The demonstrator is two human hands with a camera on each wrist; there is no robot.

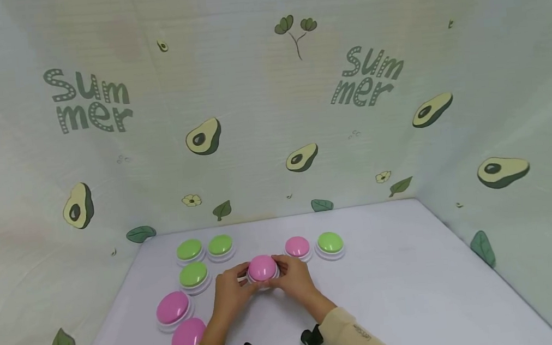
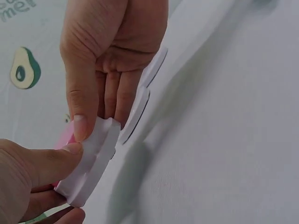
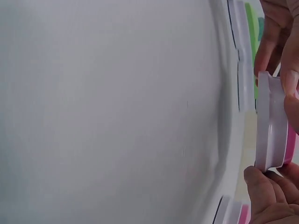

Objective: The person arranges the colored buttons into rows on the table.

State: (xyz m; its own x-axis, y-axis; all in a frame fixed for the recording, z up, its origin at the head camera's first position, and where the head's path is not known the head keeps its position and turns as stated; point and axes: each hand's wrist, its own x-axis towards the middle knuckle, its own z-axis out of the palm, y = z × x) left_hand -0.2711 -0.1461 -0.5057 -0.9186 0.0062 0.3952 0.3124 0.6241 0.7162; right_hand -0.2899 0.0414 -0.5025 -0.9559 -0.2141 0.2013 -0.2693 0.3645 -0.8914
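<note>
Both hands hold one round push button with a glossy pink dome and a white base. My left hand grips its left side and my right hand its right side, thumbs meeting at the near edge. In the left wrist view the white base is tilted, with thumbs on its side. The right wrist view shows the same base raised off the tabletop, fingers around its rim. Just behind the right hand sits another pink button, beside a green button.
Several more buttons stand at the left: green ones toward the back, pink ones nearer, one partly behind the left forearm. They rest on a white tabletop. A pale curtain printed with avocados surrounds its back and sides.
</note>
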